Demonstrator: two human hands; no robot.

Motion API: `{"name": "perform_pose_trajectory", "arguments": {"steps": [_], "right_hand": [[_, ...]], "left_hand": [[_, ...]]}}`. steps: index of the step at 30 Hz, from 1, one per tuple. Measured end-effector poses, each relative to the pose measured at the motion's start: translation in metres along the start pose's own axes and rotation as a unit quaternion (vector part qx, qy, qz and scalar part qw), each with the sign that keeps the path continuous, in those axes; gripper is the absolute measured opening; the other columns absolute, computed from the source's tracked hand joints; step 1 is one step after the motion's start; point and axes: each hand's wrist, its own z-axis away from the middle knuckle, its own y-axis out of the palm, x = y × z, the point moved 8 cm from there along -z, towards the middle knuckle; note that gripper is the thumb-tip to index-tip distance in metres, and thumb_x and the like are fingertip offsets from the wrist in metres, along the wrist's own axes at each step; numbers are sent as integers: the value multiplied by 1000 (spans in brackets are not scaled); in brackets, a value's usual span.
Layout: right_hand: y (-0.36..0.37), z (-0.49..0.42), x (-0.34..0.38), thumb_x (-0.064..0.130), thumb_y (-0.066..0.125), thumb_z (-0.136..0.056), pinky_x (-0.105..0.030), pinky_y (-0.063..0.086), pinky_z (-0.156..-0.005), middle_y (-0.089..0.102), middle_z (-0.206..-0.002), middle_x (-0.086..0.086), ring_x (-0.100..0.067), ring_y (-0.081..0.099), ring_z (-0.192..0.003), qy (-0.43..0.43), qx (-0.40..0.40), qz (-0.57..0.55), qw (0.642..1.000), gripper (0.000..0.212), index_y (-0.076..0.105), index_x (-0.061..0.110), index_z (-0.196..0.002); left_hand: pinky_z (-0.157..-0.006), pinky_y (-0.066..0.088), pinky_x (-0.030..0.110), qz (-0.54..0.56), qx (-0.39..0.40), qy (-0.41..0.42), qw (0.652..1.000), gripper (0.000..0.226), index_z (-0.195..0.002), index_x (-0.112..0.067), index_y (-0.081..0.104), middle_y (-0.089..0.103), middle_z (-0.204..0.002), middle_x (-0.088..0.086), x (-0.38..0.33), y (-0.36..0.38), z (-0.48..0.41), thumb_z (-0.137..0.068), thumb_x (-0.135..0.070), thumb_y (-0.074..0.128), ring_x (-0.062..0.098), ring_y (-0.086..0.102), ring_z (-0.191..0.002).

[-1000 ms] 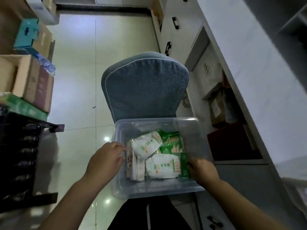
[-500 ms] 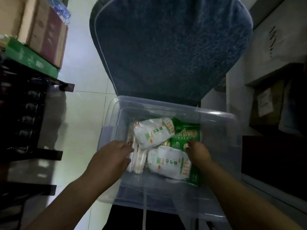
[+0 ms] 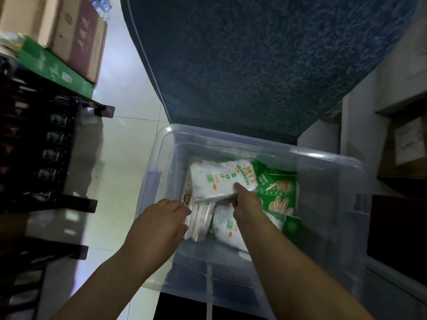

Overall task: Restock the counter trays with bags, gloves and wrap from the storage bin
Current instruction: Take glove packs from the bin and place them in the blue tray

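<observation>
A clear plastic storage bin [image 3: 323, 158] sits in front of me on a seat. Inside lie white packs with green and orange print, a green glove pack [image 3: 280, 192] with a hand drawing, and upright thin packs [image 3: 201, 222] at the left. My right hand [image 3: 245, 202] pinches the near edge of the upper white pack [image 3: 219, 179], thumb on top and fingers under it. My left hand [image 3: 161, 220] reaches over the bin's left wall, fingertips touching the upright thin packs; whether it grips them I cannot tell. A second white pack [image 3: 228, 229] lies partly hidden under my right forearm.
A blue upholstered chair back [image 3: 254, 65] rises right behind the bin. A dark shelf rack [image 3: 46, 146] with cardboard boxes [image 3: 76, 35] and a green box [image 3: 55, 68] stands on the left. Counter cabinets with open shelves [image 3: 404, 146] are close on the right. Pale tiled floor lies between rack and chair.
The view has moved closer to the bin. My right hand went from the bin's right side leftward to the upper white pack and took hold of its edge. My left hand stayed at the left wall.
</observation>
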Motion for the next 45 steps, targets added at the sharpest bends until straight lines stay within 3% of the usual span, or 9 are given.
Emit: {"name": "perform_pose_trajectory", "arguments": {"steps": [5,10,13,16,22,29,35,39,45], "right_hand": [[-14,52,4,0,72,-76,-17,50,-39,66,-82,-10,-19,63,-66,-9,30,-17,999,15,60,3,-85],[-28,108,5,2,73,-75,-20,48,-42,68,-65,-6,-13,62,-49,-61,54,0,997,12,63,8,-75],[-29,132,9,4,71,-78,-19,46,-41,63,-48,2,-8,57,-41,-85,93,-4,992,12,62,10,-71],[-28,147,23,15,66,-84,-22,49,-55,62,-52,5,-11,57,-53,-154,165,90,970,13,62,14,-72],[-86,106,63,8,58,-88,-19,43,-54,62,-75,-5,-18,55,-73,-274,11,282,919,9,62,8,-79],[-111,12,101,8,52,-92,-30,44,-73,65,-108,-21,-34,63,-93,-282,-113,421,855,20,57,1,-110],[-96,-18,107,7,60,-87,-32,49,-74,64,-108,-16,-30,63,-92,-263,-139,460,837,24,55,6,-110],[-99,-15,101,12,56,-90,-26,46,-63,60,-87,-5,-19,54,-65,-236,-116,409,874,7,57,15,-96],[-112,47,101,7,66,-82,-46,55,-83,70,-91,-9,-27,66,-86,-296,-36,317,900,13,63,19,-87]], "left_hand": [[-63,56,33,11,-22,10,1000,50,-94,-16,70,72,-89,2,-21,-5,-4,-47,-17,89,22,68,-78],[-103,33,35,5,-10,38,999,77,-135,-17,41,50,-134,2,-47,1,-15,-69,-37,73,22,45,-122],[-78,51,35,-27,-10,30,999,58,-113,-15,58,66,-104,5,-58,-13,-16,-60,-23,81,24,62,-92],[-52,47,31,-33,-26,-6,999,31,-95,-15,65,67,-84,5,-51,-33,-14,-66,-8,75,24,63,-70],[-50,39,30,-27,-76,-92,992,26,-110,-15,58,57,-98,8,-13,-58,-7,-85,-14,59,27,58,-78],[-49,32,26,-2,-95,-123,988,21,-107,-17,55,62,-92,7,-1,-59,-7,-86,-13,55,25,55,-64],[-49,30,25,-5,-112,-140,984,19,-100,-14,57,62,-85,8,4,-59,-9,-83,-8,59,25,54,-59],[-44,22,21,-4,-121,-141,983,14,-98,-17,56,60,-86,4,3,-63,-8,-85,-11,56,19,48,-58],[-52,41,32,46,-116,-136,983,19,-100,-16,56,55,-87,8,1,-80,2,-83,-9,54,33,57,-70]]}}
